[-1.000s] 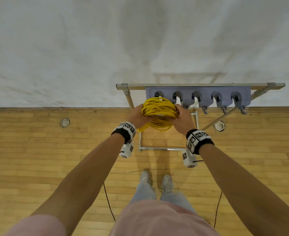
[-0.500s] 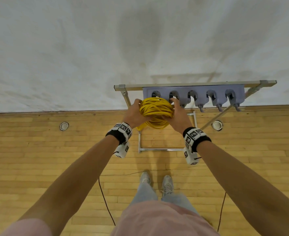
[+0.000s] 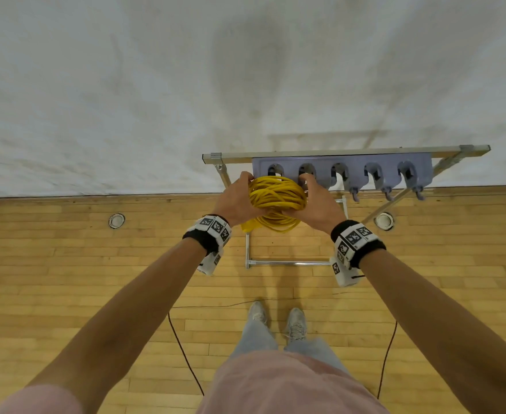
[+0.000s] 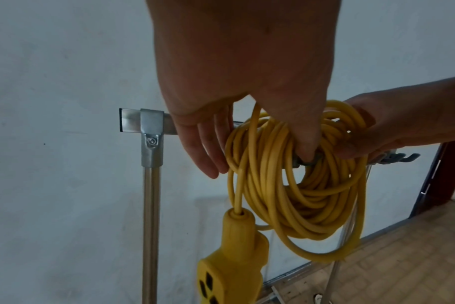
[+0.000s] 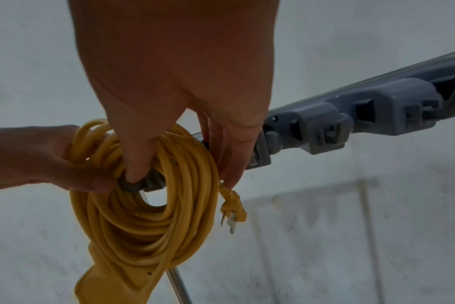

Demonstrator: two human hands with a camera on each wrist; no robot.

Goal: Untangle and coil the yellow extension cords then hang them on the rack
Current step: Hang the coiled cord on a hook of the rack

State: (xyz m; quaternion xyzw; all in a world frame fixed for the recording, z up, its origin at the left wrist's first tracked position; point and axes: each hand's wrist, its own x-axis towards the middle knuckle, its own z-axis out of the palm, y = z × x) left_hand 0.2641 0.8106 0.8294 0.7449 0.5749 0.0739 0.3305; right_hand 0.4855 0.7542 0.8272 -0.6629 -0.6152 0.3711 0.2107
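A coiled yellow extension cord [image 3: 275, 194] hangs at the left end of the grey hook strip [image 3: 365, 167] on a metal rack [image 3: 335, 152]. My left hand [image 3: 247, 192] grips the coil's left side and my right hand [image 3: 305, 195] its right side. In the left wrist view the left thumb goes through the coil [image 4: 273, 195] and presses on a grey hook [image 4: 303, 162], with the fingers [image 4: 208, 148] behind the loops. The socket block [image 4: 229, 267] dangles below. In the right wrist view the right thumb sits on the same hook [image 5: 143, 183], and the plug [image 5: 233, 214] hangs free.
The rack stands against a white wall [image 3: 126, 85] on a wooden floor [image 3: 66, 294]. Several free grey hooks [image 3: 386, 189] lie to the right of the coil. Thin black cables [image 3: 183, 354] run along the floor beside my feet [image 3: 275, 321]. Round floor sockets [image 3: 116, 220] sit near the wall.
Both hands have carried the coil slightly forward and up against the rack's left hooks. Their hold on the coil is the same.
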